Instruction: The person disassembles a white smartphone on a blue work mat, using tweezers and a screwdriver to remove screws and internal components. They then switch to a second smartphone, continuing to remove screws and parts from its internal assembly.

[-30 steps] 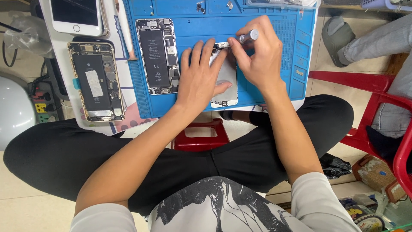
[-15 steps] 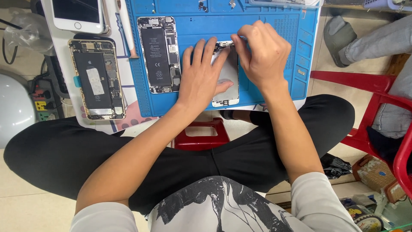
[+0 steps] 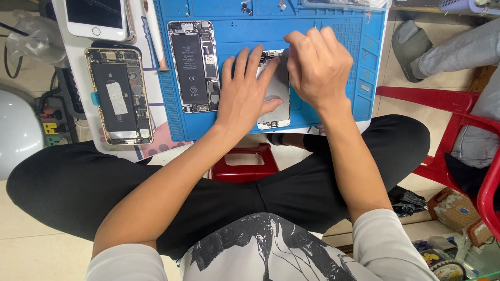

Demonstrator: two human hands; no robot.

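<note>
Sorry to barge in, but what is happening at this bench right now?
A seated person is taking a phone apart. The left hand presses flat on a detached screen panel lying on the blue mat, while the right hand works at its top edge. Two opened phone bodies lie to the left.

A pale tiled floor (image 3: 31,250) spreads at seven o'clock. A red plastic stool (image 3: 245,164) sits at centre; a red plastic chair frame (image 3: 458,122) stands at three o'clock under even light.
</note>
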